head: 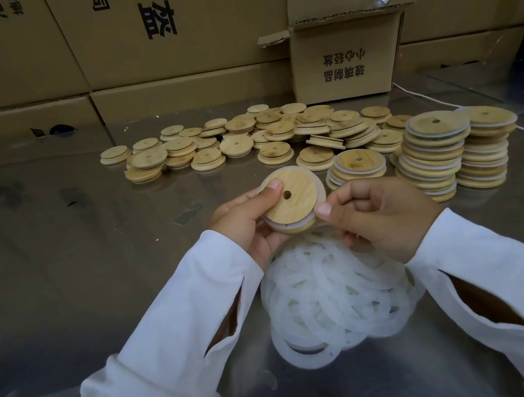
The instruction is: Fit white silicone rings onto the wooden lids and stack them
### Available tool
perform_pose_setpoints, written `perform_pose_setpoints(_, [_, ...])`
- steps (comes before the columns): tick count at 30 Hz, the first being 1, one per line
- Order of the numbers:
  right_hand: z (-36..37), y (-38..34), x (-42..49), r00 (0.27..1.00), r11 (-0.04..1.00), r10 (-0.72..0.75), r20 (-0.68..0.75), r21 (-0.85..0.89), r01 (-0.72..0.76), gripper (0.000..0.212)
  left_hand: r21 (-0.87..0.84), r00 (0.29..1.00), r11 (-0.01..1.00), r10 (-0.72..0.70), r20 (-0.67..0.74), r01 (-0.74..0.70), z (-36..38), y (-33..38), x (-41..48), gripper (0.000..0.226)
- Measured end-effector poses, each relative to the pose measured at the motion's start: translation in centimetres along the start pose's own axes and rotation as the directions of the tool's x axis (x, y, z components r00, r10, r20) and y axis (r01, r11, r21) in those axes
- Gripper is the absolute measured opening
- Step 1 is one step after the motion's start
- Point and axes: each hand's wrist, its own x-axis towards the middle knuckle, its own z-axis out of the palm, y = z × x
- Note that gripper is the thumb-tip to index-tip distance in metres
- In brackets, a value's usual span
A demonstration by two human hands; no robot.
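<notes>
wooden lid (291, 202) pinched between left hand (244, 224) and right hand (380, 212) thumbs

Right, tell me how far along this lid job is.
Done: two tall ringed stacks and a short stack on the right. In hand: left hand and right hand hold a lid with a ring on it. To do: many bare lids and a heap of loose rings.

Both hands raised together, left hand (243, 221) gripping, right hand (377, 212) pinching
</notes>
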Motion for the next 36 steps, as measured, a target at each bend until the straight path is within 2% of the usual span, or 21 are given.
perform_pose_setpoints(4, [0.1, 0.0, 0.1, 1.000, 0.998, 0.025, 0.013, 0.056, -0.025, 0.005, 0.031, 0.998, 0.997, 0.065, -0.002, -0.064, 0.0, 0.0, 0.0, 0.011])
perform_pose_setpoints(7, [0.4, 0.2, 0.2, 0.998, 0.989, 0.063, 0.022, 0.134, -0.065, 0.006, 0.149, 0.989, 0.978, 0.150, -0.007, -0.148, 0.1, -0.3, 0.0, 0.003])
perform_pose_setpoints(9, [0.7, 0.4, 0.2, 0.998, 0.988, 0.057, -0.001, 0.147, -0.056, 0.008, 0.223, 0.979, 0.955, 0.202, -0.001, -0.197, 0.2, -0.6, -0.1, 0.003])
perform_pose_setpoints(14, [0.2, 0.2, 0.7, 0.993, 0.984, 0.032, -0.116, 0.180, -0.011, 0.012, 0.215, 0.976, 0.952, 0.209, 0.064, -0.218, 0.4, -0.7, -0.3, 0.022])
perform_pose_setpoints(16, [-0.4, 0.2, 1.3, 0.974, 0.963, 0.084, -0.212, 0.268, -0.025, 0.013, 0.254, 0.977, 0.943, 0.202, 0.073, -0.214, 0.4, -0.7, -0.3, 0.024])
perform_pose_setpoints(19, [-1.0, 0.6, 2.5, 0.913, 0.905, 0.229, -0.338, 0.420, -0.071, 0.016, 0.258, 0.976, 0.942, 0.195, 0.096, -0.213, 0.6, -0.9, -0.3, 0.013])
perform_pose_setpoints(23, [-1.8, 1.5, 3.5, 0.832, 0.818, 0.364, -0.419, 0.571, -0.071, 0.017, 0.276, 0.968, 0.932, 0.203, 0.145, -0.236, 0.7, -1.3, -0.5, 0.010])
perform_pose_setpoints(25, [-2.2, 1.8, 3.6, 0.817, 0.794, 0.420, -0.395, 0.596, -0.120, 0.021, 0.269, 0.966, 0.932, 0.209, 0.152, -0.244, 0.6, -1.3, -0.4, 0.009])
perform_pose_setpoints(30, [-2.8, 1.8, 3.7, 0.849, 0.754, 0.476, -0.230, 0.604, -0.259, 0.033, 0.266, 0.967, 0.933, 0.214, 0.138, -0.244, 0.5, -1.2, -0.3, 0.007])
perform_pose_setpoints(33, [-3.3, 1.8, 3.4, 0.871, 0.737, 0.451, -0.197, 0.633, -0.239, 0.031, 0.271, 0.966, 0.930, 0.219, 0.137, -0.249, 0.3, -1.0, -0.4, 0.007])
perform_pose_setpoints(36, [-3.3, 2.1, 3.5, 0.854, 0.755, 0.473, -0.216, 0.599, -0.266, 0.024, 0.273, 0.965, 0.928, 0.226, 0.133, -0.254, 0.2, -0.8, -0.4, 0.007])
